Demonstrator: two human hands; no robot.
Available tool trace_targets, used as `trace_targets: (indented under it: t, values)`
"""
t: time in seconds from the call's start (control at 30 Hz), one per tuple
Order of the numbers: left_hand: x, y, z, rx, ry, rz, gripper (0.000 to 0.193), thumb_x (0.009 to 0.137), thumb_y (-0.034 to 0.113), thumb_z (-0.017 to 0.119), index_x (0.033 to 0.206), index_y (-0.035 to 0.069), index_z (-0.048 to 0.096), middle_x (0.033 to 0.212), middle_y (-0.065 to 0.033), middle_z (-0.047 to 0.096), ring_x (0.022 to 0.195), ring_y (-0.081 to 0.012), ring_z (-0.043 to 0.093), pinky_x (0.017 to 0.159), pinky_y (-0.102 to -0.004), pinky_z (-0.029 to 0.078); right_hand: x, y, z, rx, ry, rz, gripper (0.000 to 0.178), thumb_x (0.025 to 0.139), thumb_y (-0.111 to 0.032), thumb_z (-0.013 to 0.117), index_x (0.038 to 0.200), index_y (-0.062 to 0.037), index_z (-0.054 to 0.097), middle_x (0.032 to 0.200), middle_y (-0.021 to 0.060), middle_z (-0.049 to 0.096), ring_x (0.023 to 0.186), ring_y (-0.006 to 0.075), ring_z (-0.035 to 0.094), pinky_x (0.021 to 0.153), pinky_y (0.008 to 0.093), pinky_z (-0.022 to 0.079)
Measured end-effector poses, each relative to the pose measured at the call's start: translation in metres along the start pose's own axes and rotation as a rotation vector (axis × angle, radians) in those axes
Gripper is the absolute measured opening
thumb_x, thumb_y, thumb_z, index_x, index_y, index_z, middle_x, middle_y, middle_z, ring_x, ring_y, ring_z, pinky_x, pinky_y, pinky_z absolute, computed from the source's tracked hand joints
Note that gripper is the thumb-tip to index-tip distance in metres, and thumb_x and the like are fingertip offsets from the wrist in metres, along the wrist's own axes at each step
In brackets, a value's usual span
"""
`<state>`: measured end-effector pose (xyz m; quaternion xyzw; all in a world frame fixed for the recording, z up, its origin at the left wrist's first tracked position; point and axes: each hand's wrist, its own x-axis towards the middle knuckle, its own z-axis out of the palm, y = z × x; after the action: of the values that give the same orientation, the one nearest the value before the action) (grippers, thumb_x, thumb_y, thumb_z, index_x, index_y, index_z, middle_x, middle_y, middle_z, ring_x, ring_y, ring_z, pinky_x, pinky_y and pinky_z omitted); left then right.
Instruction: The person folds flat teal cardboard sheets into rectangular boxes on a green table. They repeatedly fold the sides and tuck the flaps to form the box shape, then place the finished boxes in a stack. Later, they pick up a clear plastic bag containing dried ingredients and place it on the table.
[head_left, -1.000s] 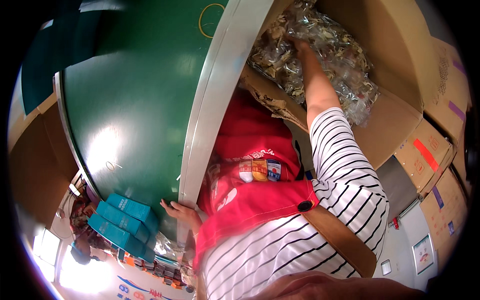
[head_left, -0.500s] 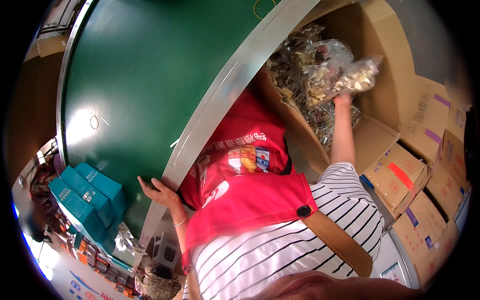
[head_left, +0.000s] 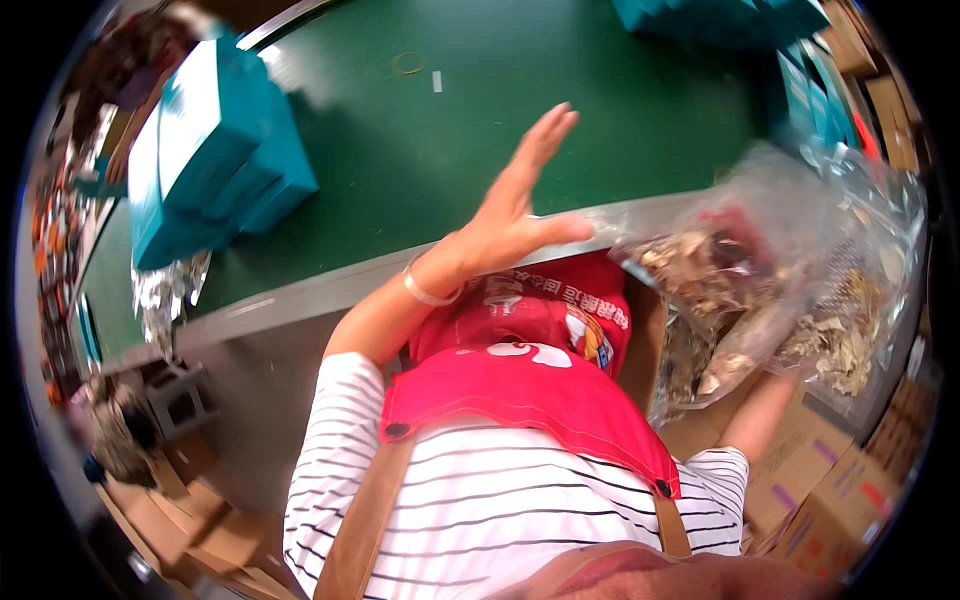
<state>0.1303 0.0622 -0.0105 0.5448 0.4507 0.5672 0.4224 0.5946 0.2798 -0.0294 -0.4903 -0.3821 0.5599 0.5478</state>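
My left hand [head_left: 515, 215] is raised over the metal front edge of the green table, fingers stretched and thumb apart, holding nothing. Its thumb points toward a clear plastic bag [head_left: 690, 270] filled with dried, pale brown pieces, with something dark red inside. Beside that hangs another clear bag [head_left: 845, 345] with similar contents. My right hand [head_left: 775, 388] is below and behind the bags, gripping them; its fingers are mostly hidden by the plastic. The bags are blurred by motion, so how many there are I cannot tell. Part of a carton [head_left: 645, 340] shows beneath them.
Teal boxes [head_left: 200, 170] stand on the left of the green table [head_left: 440, 150], and more teal boxes [head_left: 710, 18] at the far right. A yellow rubber band [head_left: 407, 64] and a white strip [head_left: 437, 81] lie farther back. Cardboard boxes [head_left: 800, 465] are stacked at the lower right.
The view has turned to the right. My right hand has lifted the bags out of the carton toward the table edge. My left hand has come from the table's edge toward the bags.
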Motion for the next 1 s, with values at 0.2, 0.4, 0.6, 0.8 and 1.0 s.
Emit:
trace_targets:
  t: [0.2,0.4,0.6,0.8,1.0]
  values:
    - [0.022,-0.009,-0.070,-0.793,0.039,-0.220,0.125,0.063,0.087,0.042,0.146,0.001,0.005,0.145,-0.0276,0.025,0.132,-0.0396,0.031,0.106,-0.0540,0.026,0.030,0.030,0.229,-0.311,-0.570,0.084,0.030,0.077,-0.020,0.068,0.100,-0.0017,0.067,0.090,0.0074,0.065,0.079,0.0146,0.058,0.071,0.0317,0.049]
    - [-0.014,-0.025,-0.123,-0.835,0.066,-0.159,0.123,0.060,0.087,0.043,0.144,0.001,0.015,0.141,-0.0250,0.034,0.132,-0.0380,0.032,0.108,-0.0508,0.024,-0.018,0.073,0.392,-0.741,-1.062,0.073,0.029,0.073,-0.021,0.071,0.094,-0.0001,0.069,0.083,0.0073,0.066,0.071,0.0131,0.059,0.065,0.0302,0.049]
    - [-0.028,-0.009,-0.128,-0.484,0.207,-0.192,0.099,0.075,0.078,0.042,0.140,0.004,0.030,0.137,-0.0150,0.042,0.127,-0.0289,0.040,0.108,-0.0434,0.027,-0.077,0.091,0.442,-1.130,-1.176,-0.425,0.041,0.073,-0.026,0.068,0.102,0.0023,0.066,0.090,0.0174,0.067,0.079,0.0231,0.062,0.077,0.0327,0.048]
    - [-0.010,0.000,-0.135,-0.731,0.436,-0.399,0.024,0.082,0.019,0.060,0.096,-0.001,0.062,0.094,-0.0090,0.065,0.087,-0.0200,0.064,0.078,-0.0350,0.053,-0.080,0.094,0.437,-1.099,-1.135,-0.338,0.040,0.077,-0.024,0.065,0.103,0.0062,0.065,0.085,0.0145,0.067,0.078,0.0181,0.062,0.075,0.0299,0.048]
    - [0.006,-0.039,-0.156,-0.619,0.363,-0.495,0.021,0.079,0.012,0.057,0.094,-0.003,0.060,0.087,-0.0120,0.064,0.075,-0.0214,0.065,0.069,-0.0324,0.056,-0.079,0.075,0.413,-0.741,-1.121,0.022,0.034,0.081,-0.022,0.066,0.104,0.0044,0.065,0.089,0.0056,0.066,0.079,0.0107,0.058,0.074,0.0246,0.046]
